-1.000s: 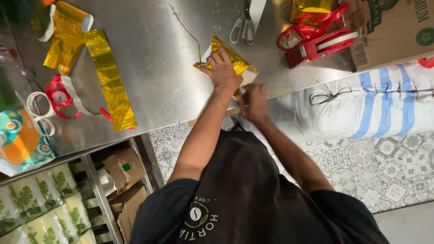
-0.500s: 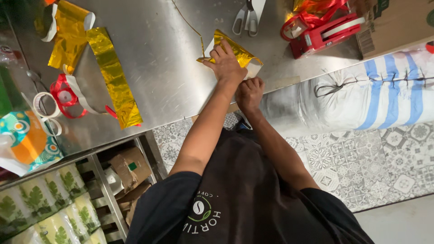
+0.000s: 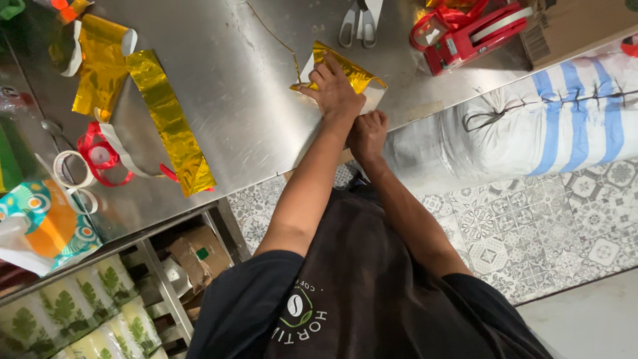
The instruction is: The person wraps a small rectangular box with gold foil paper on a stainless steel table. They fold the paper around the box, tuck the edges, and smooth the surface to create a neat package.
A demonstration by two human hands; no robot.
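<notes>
While the left hand point(image 3: 337, 93) presses flat, fingers spread, on the folded gold foil sheet point(image 3: 345, 70), the right hand point(image 3: 367, 133) pinches its near edge closed; firm, even pressure advisable for a clean crease on the steel table point(image 3: 252, 100).
</notes>
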